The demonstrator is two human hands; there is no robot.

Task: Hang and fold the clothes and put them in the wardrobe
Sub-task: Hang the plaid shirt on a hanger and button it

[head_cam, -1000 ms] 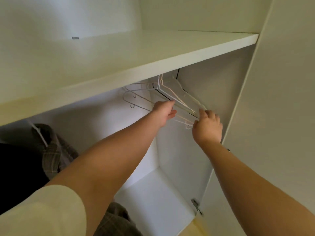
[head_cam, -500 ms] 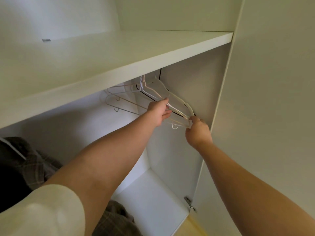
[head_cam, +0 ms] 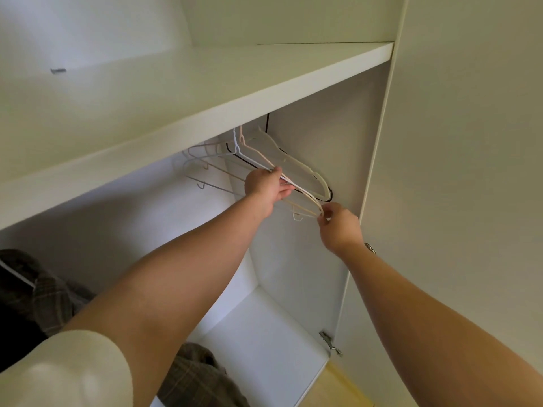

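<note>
Several thin empty hangers (head_cam: 266, 160), white, pink and black, hang bunched under the wardrobe's upper shelf (head_cam: 205, 113) near the right side wall. My left hand (head_cam: 266, 186) reaches in and grips the sloping arm of the pale hangers. My right hand (head_cam: 338, 227) pinches the lower right end of a cream hanger (head_cam: 308, 205) between thumb and fingers. A plaid checked garment (head_cam: 47, 292) hangs at the far left, and more plaid cloth (head_cam: 199, 374) shows at the bottom.
The wardrobe's white floor (head_cam: 264, 342) lies below the hangers. An open door (head_cam: 458, 171) stands to the right, with a metal hinge (head_cam: 330, 343) at its lower edge. A small metal pin (head_cam: 58, 70) sticks out of the back wall above the shelf.
My right hand has slid down from the hanger bunch to the cream hanger's lower end and now pinches it. My left hand keeps its hold. The view has shifted slightly.
</note>
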